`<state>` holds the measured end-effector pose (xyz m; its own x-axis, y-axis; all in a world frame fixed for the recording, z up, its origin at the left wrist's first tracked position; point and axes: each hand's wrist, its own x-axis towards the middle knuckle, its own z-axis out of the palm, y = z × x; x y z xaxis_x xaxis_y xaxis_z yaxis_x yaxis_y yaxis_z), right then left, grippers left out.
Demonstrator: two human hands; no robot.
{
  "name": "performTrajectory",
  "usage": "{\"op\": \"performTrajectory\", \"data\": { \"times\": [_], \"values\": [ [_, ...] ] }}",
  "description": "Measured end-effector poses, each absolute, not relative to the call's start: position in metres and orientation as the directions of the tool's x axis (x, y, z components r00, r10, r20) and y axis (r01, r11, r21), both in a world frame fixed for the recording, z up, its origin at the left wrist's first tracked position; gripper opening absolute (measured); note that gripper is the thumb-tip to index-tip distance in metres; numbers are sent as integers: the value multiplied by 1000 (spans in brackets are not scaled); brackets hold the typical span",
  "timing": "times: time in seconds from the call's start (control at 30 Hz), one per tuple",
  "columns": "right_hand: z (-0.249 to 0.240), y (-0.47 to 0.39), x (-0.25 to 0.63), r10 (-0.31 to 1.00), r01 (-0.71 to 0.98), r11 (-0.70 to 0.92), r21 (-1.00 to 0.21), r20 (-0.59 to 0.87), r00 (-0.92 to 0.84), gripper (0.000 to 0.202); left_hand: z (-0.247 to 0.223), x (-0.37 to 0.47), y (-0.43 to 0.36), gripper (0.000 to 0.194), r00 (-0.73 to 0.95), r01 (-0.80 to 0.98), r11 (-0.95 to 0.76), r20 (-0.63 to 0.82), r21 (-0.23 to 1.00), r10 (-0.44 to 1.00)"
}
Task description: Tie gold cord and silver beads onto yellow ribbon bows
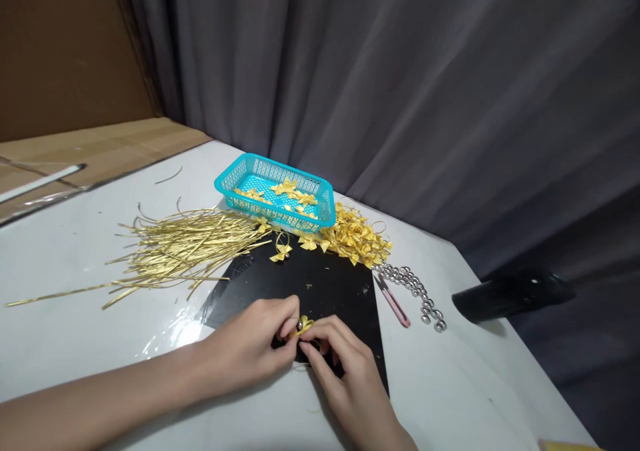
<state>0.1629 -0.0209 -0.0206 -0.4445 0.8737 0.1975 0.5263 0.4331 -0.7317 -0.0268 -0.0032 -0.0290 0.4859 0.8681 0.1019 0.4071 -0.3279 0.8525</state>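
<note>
Over the black mat, both hands meet around a small yellow ribbon bow with a silver bell beside it. My left hand is closed, its thumb and fingers pinching at the bow's left side. From the right, my right hand pinches the bow with thumb and fingertips. A thin gold cord shows in part below the fingers; how it joins the bow is hidden. Farther back on the mat lies another yellow bow with a cord loop and a small bell.
A blue basket holds several bows. Left of it lie gold cords; to its right, a heap of yellow bows. Silver bells, pink-handled snips and a black cylinder stand or lie rightward. A grey curtain hangs behind.
</note>
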Motion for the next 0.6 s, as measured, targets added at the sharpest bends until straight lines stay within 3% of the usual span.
{"op": "performTrajectory", "data": {
  "times": [0.47, 0.6],
  "values": [
    [-28, -18, 162, 944, 495, 213, -843, 46, -328, 16, -34, -21, 4, 20, 461, 381, -261, 62, 887, 885],
    [-31, -16, 160, 951, 490, 222, -843, 76, -300, 19, -36, -20, 3, 19, 467, 382, -240, 38, 893, 883]
  ]
}}
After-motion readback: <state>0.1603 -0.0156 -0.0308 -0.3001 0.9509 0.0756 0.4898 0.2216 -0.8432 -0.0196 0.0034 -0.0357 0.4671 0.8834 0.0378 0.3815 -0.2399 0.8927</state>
